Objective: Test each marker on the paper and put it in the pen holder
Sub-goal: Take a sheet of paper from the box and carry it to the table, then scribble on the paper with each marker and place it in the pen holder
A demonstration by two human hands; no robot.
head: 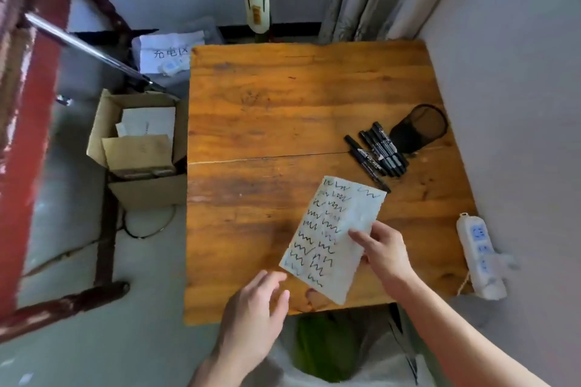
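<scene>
A worn wooden table (283, 110) with a warm orange grain and a long crack across its middle fills a corner between pale walls; a cardboard box (141, 148) sits on the floor to its left and a white power strip (479, 253) hangs off its right edge.

The paper (330, 239) lies near the table's near edge — a creased, rough-edged white sheet, tilted, already covered in rows of black zigzag strokes. The right hand (382, 251) pinches its right edge between thumb and fingers, closed on the sheet. The left hand (254, 317) hovers just beside the paper's near-left corner, fingers loosely spread and holding nothing.

The markers (375, 151) — slim black barrels with printed labels — lie in a loose bundle far and to the right of the paper, their long axes running from far-left to near-right, one tip nearly touching the sheet's far corner. Just beyond them stands the pen holder (421, 127), a black mesh cup, seemingly with nothing in it. The right hand is clearly nearer the bundle, so a pick-up probably falls to it once it lets go of the paper.
</scene>
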